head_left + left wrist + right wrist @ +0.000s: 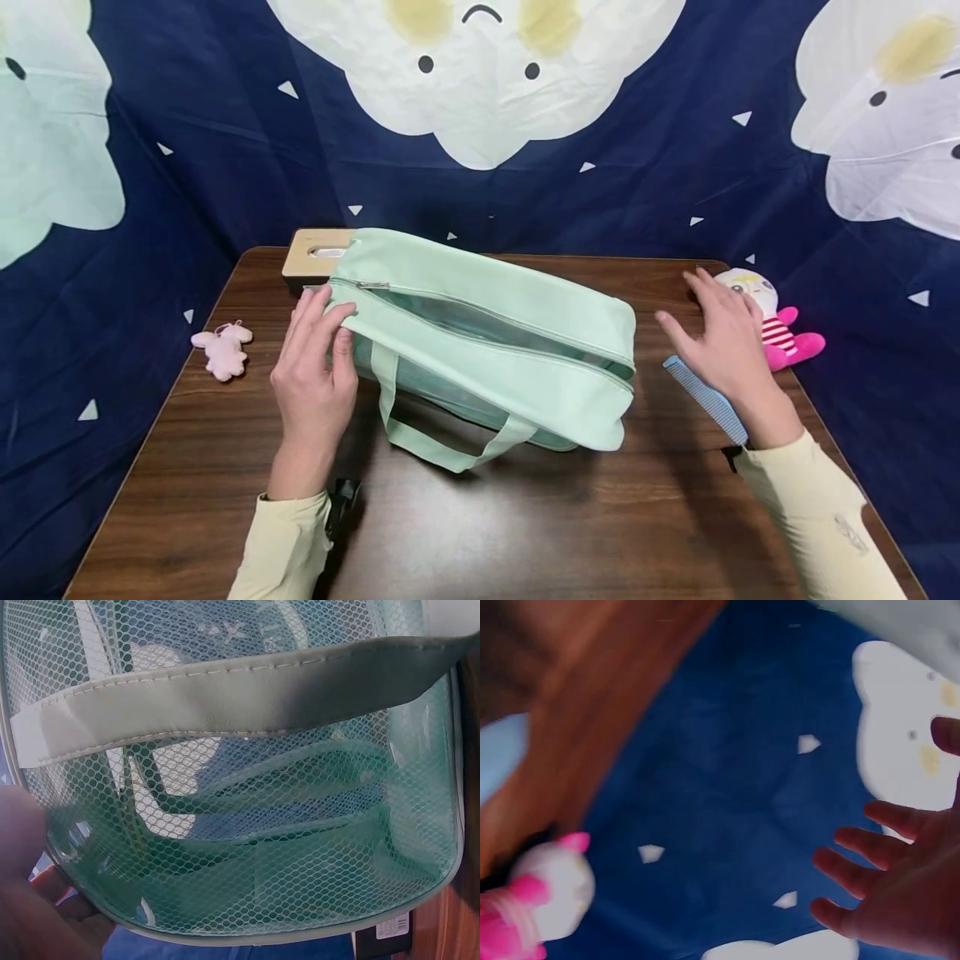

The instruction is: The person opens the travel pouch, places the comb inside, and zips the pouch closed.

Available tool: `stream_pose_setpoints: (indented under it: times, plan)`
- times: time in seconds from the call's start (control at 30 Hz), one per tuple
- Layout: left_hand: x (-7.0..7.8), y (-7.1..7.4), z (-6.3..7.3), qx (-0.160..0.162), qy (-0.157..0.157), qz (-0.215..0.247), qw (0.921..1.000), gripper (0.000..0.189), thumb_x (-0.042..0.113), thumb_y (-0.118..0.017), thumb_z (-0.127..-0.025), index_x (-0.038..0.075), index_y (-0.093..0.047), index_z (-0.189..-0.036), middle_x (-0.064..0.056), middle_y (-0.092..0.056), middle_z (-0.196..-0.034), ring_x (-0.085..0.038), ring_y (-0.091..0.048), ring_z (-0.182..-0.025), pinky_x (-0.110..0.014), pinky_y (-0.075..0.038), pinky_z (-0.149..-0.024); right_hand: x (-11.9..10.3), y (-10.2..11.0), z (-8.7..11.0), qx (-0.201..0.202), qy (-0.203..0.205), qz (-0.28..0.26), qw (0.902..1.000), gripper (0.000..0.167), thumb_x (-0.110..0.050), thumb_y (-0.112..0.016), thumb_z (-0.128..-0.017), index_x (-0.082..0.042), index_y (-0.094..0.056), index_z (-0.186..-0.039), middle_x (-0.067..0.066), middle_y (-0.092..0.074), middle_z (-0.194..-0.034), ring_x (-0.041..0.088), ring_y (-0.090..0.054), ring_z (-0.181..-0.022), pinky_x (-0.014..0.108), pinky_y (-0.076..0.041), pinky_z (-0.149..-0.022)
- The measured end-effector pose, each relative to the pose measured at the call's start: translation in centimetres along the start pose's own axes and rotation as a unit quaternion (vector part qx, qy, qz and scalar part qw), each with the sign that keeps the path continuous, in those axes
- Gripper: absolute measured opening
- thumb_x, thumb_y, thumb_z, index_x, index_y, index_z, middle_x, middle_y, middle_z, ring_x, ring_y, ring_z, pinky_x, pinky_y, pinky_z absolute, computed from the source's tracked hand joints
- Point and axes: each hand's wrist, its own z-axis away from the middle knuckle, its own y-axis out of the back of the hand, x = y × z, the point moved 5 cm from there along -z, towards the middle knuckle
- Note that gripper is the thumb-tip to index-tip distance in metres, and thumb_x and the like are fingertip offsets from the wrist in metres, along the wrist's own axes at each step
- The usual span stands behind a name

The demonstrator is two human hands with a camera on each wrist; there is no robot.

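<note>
A handle [427, 450] is drooping from the near side of the mint bag [480, 358], which is sitting mid-counter [480, 533], its zip gaping. A blue comb [707, 400] is lying beside the right wrist. The left hand [313, 379] is touching the bag's left end; whether its fingers are gripping, I cannot tell. The right hand [723, 342] is hovering empty, fingers spreading, near a pink doll [780, 335]. Behind, patterned cloth [225, 125] is hanging.

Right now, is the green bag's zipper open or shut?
Open: the green bag gapes where edges of the zipper stand apart.
</note>
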Motion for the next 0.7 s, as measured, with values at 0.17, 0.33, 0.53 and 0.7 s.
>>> stream_pose_setpoints:
  times: [0.17, 0.33, 0.53, 0.7]
  plan:
    - [0.1, 0.0, -0.1, -0.002, -0.001, 0.001, 1.0, 0.035, 0.029, -0.055, -0.108, 0.0, -0.074, -0.113, -0.019, -0.067, -0.136, -0.037, -0.056, -0.137, -0.044, -0.038, -0.12, 3.3, -1.3, 2.9, -0.02, -0.035, 0.042, 0.9983, 0.073, -0.041, -0.068, -0.092, 0.005, -0.049, -0.145, 0.035, -0.046, -0.149, 0.056, -0.04, -0.136, 0.077, -0.012, -0.113]
    - [0.0, 0.1, 0.1, -0.003, 0.001, -0.002, 1.0, 0.035, 0.03, -0.055, -0.108, 0.001, -0.074, -0.114, -0.018, -0.067, -0.136, -0.037, -0.055, -0.137, -0.043, -0.038, -0.12, 5.2, -2.0, 4.7, -0.022, -0.057, 0.05, 0.9969, 0.076, -0.045, -0.071, -0.09, 0.005, -0.05, -0.143, 0.035, -0.046, -0.148, 0.058, -0.037, -0.136, 0.08, -0.007, -0.111]
    - [0.0, 0.1, 0.1, -0.002, 0.0, 0.0, 1.0, 0.04, 0.034, -0.053, -0.108, 0.001, -0.074, -0.113, -0.019, -0.067, -0.136, -0.037, -0.056, -0.137, -0.042, -0.037, -0.121, 7.3, -2.5, 6.7, -0.034, -0.064, 0.069, 0.995, 0.077, -0.043, -0.073, -0.088, 0.009, -0.05, -0.14, 0.037, -0.045, -0.147, 0.057, -0.039, -0.132, 0.078, -0.012, -0.109]
    - [0.0, -0.1, 0.0, -0.002, -0.002, 0.001, 1.0, 0.043, 0.037, -0.052, -0.109, 0.001, -0.074, -0.113, -0.019, -0.067, -0.135, -0.037, -0.056, -0.136, -0.04, -0.037, -0.121, 9.3, -3.1, 8.6, -0.075, -0.079, 0.099, 0.989, 0.076, -0.032, -0.078, -0.082, 0.012, -0.049, -0.137, 0.039, -0.047, -0.14, 0.058, -0.044, -0.125, 0.079, -0.018, -0.104]
